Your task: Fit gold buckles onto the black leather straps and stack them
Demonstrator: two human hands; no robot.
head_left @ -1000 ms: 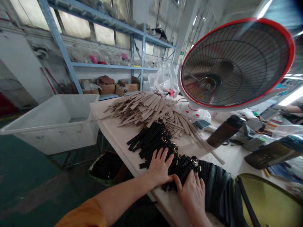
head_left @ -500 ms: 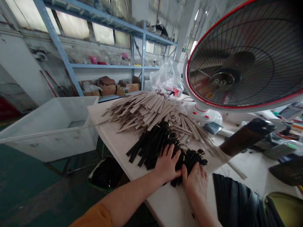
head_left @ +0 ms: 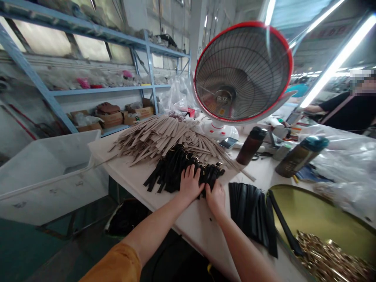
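On the white table [head_left: 202,231] lies a pile of black straps [head_left: 167,172] with small gold-coloured metal fittings at their ends. My left hand [head_left: 190,184] rests palm-down on top of the pile, its fingers spread. Close beside it, my right hand [head_left: 216,199] grips the near side of the straps at the pile's right end, thumb toward the left hand; its fingertips are partly hidden. Flat black strips [head_left: 249,211] lie side by side to the right of my right hand.
Behind the straps spreads a heap of beige strips [head_left: 155,135]. A red-rimmed fan [head_left: 243,74], a dark bottle [head_left: 252,145] and another bottle [head_left: 302,156] stand beyond. A gold tray [head_left: 320,201] holds metal fittings at right. A white bin [head_left: 53,172] is left; a person [head_left: 349,105] is far right.
The view has swung right and upward, bringing the gold tray and a person into sight. My right hand's fingers have curled in more on the straps; my left hand stays on the pile.
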